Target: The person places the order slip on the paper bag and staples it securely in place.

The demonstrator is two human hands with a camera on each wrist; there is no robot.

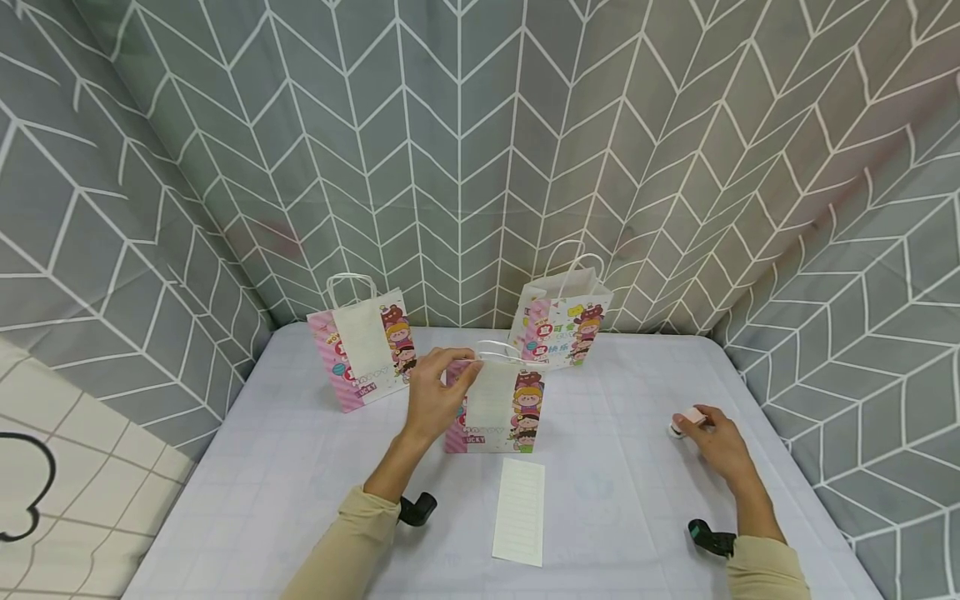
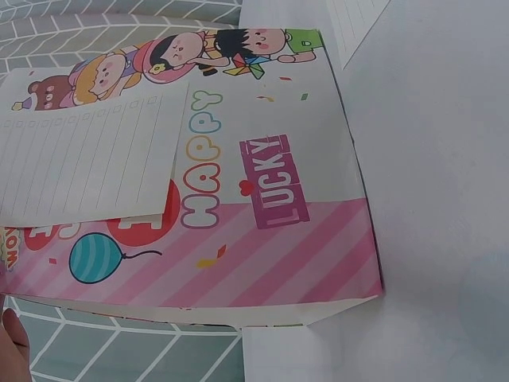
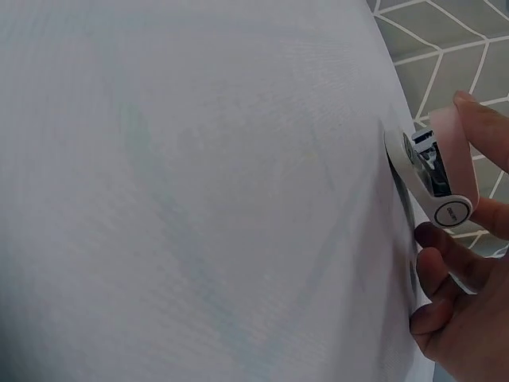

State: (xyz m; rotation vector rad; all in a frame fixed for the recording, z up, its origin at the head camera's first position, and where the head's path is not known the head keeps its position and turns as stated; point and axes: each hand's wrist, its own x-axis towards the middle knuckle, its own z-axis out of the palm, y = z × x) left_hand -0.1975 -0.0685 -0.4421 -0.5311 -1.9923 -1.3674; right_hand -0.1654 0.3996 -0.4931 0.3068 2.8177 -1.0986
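Note:
In the head view my left hand (image 1: 435,396) pinches the top of a small printed gift bag (image 1: 528,408) between thumb and fingers, close to its white handles. A lined paper slip (image 1: 489,402) lies against that bag's front, covering part of the print. The left wrist view has the bag (image 2: 278,187) side-on, only a bit of the left hand (image 2: 14,350) showing at the lower left. Off to the right, my right hand (image 1: 722,446) holds a small pink-and-white stapler (image 1: 693,418) low over the table. Its pink upper arm (image 3: 456,155) sits between thumb and finger.
A similar bag (image 1: 401,346) with a slip on its front stands at the back left. Another bag (image 1: 562,333) stands at the back right. A loose lined slip (image 1: 519,512) lies on the white-covered table (image 1: 615,500). Patterned grey curtains (image 1: 480,150) surround the table.

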